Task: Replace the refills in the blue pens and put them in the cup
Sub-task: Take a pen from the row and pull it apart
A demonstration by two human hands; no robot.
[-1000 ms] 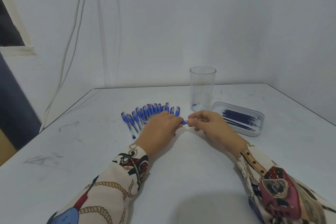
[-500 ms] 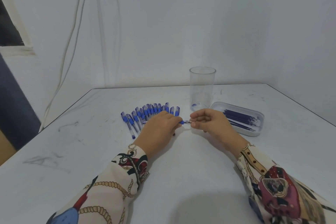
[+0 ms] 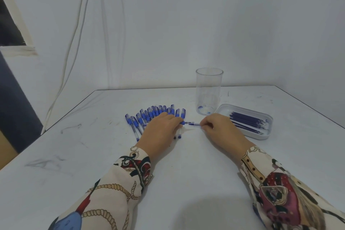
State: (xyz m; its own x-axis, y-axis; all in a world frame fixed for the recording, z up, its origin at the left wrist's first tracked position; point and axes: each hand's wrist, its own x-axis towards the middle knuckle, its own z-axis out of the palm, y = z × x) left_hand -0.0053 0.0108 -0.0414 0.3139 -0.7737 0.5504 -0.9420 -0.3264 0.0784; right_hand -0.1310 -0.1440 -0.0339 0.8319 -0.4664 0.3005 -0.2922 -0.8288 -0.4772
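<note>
Several blue pens (image 3: 149, 115) lie side by side in a row on the white table (image 3: 186, 173). My left hand (image 3: 160, 130) lies over the row's right part and grips one pen body (image 3: 183, 122) pointing right. My right hand (image 3: 218, 127) pinches a small blue tip piece (image 3: 194, 124) just off the end of that body, with a thin refill tip showing in the gap. A clear plastic cup (image 3: 209, 91) stands upright behind the hands. To its right, a white tray (image 3: 261, 134) holds several dark blue refills (image 3: 248, 123).
White walls close the table at the back and right. Cables (image 3: 74, 33) hang down the wall at the left. The table's left edge runs diagonally toward a dark panel (image 3: 16, 114).
My right hand has pulled to the right, and the tip piece has come away from the pen body held by my left hand. A gap now shows between them.
</note>
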